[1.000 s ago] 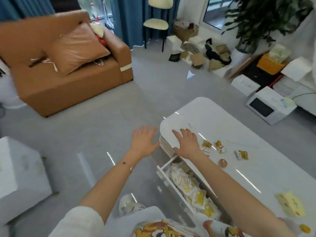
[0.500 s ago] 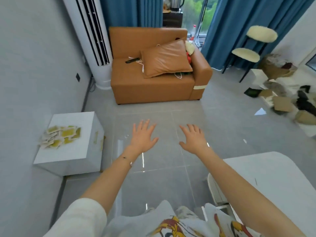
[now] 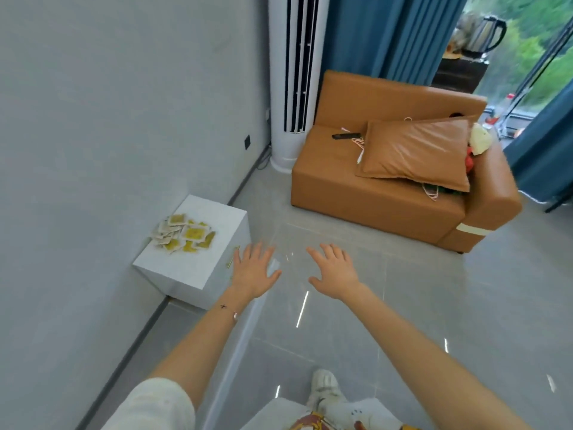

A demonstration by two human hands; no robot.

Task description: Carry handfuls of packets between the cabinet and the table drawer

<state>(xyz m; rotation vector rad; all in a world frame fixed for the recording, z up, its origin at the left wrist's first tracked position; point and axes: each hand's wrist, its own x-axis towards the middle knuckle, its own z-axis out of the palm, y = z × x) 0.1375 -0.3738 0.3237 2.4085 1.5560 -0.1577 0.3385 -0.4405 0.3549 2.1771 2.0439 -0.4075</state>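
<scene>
Both of your hands are empty, fingers spread and palms down: your left hand hangs just past the near corner of the white cube, and your right hand hovers over the grey floor, apart from everything. The nearest things to take up are the packets, a loose heap on the cube's top surface, towards the wall. They look like flat square sachets, white-edged with yellow faces, some overlapping and some tilted. I judge them light, thin and bendable, probably slick film, so a pile will likely slide apart if you scoop it; pinch one by a sealed edge, or gather a few between thumb and fingers. The cube looks hard, matte and sharp-cornered. The floor is glossy tile that mirrors the lights. Beyond stands a tan sofa in smooth leather-like covering, with a soft cushion on it.
</scene>
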